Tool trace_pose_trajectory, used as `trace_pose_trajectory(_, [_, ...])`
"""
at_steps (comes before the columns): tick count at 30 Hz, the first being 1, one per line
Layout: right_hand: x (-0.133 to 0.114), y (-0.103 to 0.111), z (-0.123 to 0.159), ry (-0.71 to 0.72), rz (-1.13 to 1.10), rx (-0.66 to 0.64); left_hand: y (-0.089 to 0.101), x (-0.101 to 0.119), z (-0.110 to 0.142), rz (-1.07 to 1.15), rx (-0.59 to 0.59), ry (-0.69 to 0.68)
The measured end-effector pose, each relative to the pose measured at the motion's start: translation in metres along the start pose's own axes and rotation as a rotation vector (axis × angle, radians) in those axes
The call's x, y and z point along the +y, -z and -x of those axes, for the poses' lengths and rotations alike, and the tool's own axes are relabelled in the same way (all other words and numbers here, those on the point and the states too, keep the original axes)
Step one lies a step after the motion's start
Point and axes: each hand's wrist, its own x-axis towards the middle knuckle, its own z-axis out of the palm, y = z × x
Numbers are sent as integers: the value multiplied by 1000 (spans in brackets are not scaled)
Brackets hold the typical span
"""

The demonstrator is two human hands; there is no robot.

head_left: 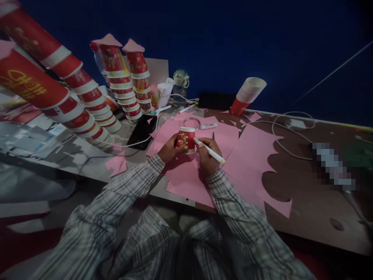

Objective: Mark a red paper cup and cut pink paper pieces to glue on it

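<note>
Red paper cup [186, 140] with a gold pattern sits in the left hand [171, 149], above pink paper sheets [190, 181] at the near middle of the counter [305, 210]. The left hand's grip is closed around the cup's left side, thumb across its lower front. The right hand [209, 155] has a pinched grip on a white marker [214, 151], its tip at the cup's right side. Just beyond the cup lie a roll of tape [191, 123] and a white tube [208, 126]. To the left are a black phone [142, 132] and tall stacks of red cups [118, 77] with pink paper tops; at the far right of the sheets, a leaning cup stack [247, 95] stands near a white cable [274, 126].
</note>
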Motion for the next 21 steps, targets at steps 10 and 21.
trace_pose_trajectory(10, [-1,2,-1,10,-6,-21,0,0,1,31,-13,4])
trace_pose_trajectory(21, [-11,1,-1,27,-47,-5,-2,0,1,57,-4,-15])
